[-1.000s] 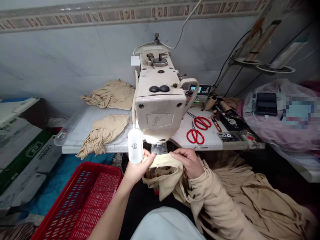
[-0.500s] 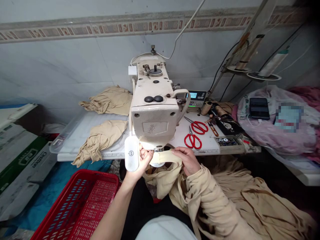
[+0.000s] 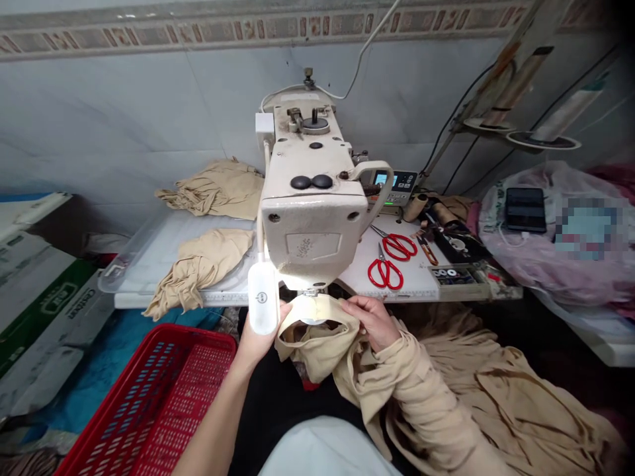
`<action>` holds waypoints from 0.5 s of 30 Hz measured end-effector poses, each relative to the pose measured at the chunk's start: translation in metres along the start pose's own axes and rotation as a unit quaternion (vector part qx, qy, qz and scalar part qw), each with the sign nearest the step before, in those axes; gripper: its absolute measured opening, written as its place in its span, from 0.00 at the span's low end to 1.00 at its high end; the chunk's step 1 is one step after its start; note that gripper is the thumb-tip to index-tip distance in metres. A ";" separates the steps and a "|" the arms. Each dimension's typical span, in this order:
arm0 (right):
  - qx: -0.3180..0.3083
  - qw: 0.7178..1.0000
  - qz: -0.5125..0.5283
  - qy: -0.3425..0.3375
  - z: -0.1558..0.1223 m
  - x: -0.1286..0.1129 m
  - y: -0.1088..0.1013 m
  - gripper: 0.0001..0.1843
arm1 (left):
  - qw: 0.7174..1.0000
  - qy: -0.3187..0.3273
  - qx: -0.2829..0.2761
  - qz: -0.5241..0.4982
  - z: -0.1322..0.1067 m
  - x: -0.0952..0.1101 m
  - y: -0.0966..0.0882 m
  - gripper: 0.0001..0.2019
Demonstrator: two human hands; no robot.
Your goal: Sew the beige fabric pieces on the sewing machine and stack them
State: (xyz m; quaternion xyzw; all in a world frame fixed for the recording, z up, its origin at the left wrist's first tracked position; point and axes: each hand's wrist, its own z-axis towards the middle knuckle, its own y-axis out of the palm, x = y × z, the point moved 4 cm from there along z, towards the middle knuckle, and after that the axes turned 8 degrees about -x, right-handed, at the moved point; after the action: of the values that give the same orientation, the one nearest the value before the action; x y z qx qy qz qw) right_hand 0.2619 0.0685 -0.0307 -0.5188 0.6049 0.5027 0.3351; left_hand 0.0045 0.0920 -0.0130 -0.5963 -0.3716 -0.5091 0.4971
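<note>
A beige knit garment (image 3: 317,350) hangs at the front of the white sewing machine (image 3: 312,231), its waistband-like band stretched in a loop under the machine's needle area. My right hand (image 3: 371,322) pinches the band's right side between thumb and fingers. At the loop's left edge, my left hand (image 3: 262,338) is closed on the fabric, its thumb showing; the white lamp unit (image 3: 263,301) hides most of its fingers. More beige fabric is draped over my right forearm.
Two red-handled scissors (image 3: 385,272) lie right of the machine, near a small parts tray (image 3: 461,276). Beige fabric pieces (image 3: 203,268) rest on the left side of the table. A red basket (image 3: 163,390) stands below left, and a phone (image 3: 524,209) lies on plastic bags at right.
My left hand has moved slightly left and down from beside the needle area, its fingers now mostly behind the lamp unit. The band's loop has spread wider; my right hand still holds it.
</note>
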 end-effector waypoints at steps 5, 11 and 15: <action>0.035 0.985 -0.142 -0.092 -0.025 -0.006 -0.003 0.20 | 0.995 -0.005 0.003 0.097 -0.041 -0.036 -0.012 0.16; -0.165 0.932 -0.240 -0.215 -0.075 -0.035 0.066 0.06 | 0.957 0.108 -0.127 0.236 -0.081 -0.036 0.033 0.09; -0.275 0.869 -0.328 -0.249 -0.075 -0.022 0.099 0.13 | 0.929 0.154 -0.229 0.247 -0.089 -0.020 0.073 0.08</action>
State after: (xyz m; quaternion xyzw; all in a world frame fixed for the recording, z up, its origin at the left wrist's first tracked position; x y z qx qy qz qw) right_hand 0.1804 -0.0015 0.0356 -0.6160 0.1341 0.6225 0.4638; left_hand 0.0486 -0.0101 -0.0495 -0.6811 -0.0046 -0.5273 0.5079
